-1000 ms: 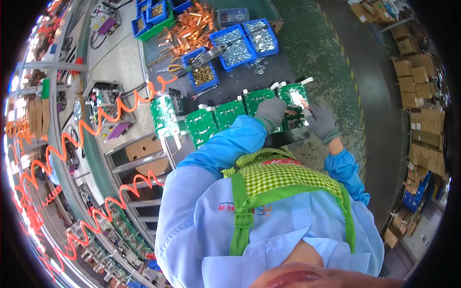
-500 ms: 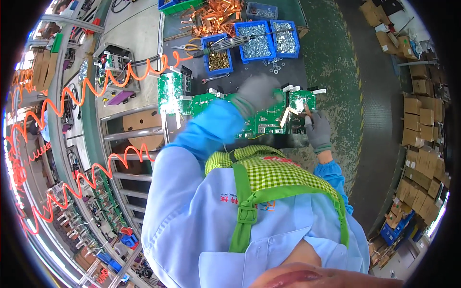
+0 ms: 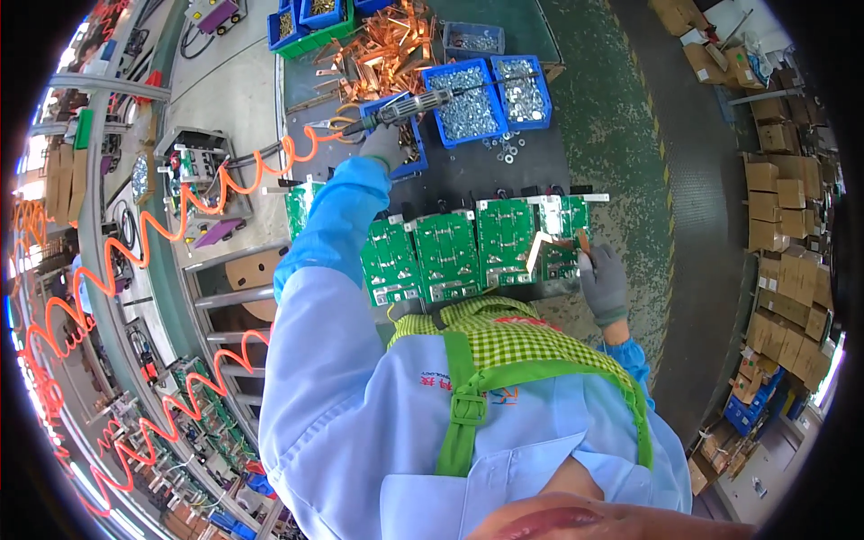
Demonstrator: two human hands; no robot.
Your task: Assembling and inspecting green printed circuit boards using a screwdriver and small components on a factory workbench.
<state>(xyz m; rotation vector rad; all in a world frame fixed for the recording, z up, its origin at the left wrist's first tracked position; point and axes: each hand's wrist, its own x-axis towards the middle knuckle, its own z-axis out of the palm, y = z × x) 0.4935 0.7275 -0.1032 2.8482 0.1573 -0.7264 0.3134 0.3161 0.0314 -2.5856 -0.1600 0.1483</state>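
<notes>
My left hand (image 3: 384,147), in a grey glove, is at the blue bin of brass-coloured screws (image 3: 410,144). Its fingertips are hidden beneath a power screwdriver (image 3: 407,107) that lies across the bins, so their grip does not show. At the right end of a row of green circuit boards (image 3: 447,256), my gloved right hand (image 3: 605,283) has its fingers closed on the end of a copper strip (image 3: 584,241). A bright, bent metal strip (image 3: 537,251) sits on the boards just left of it.
Blue bins of washers (image 3: 470,108) and nuts or washers (image 3: 522,90) stand behind the boards, with loose washers (image 3: 510,148) before them. Copper pieces (image 3: 387,54) lie heaped at the back. Pliers (image 3: 342,119) rest by the screw bin. An orange coiled hose (image 3: 238,184) hangs at left.
My left hand has swung away from above the boards, back and left to the screw bin. My right hand stays at the right-end board. The view has shifted slightly.
</notes>
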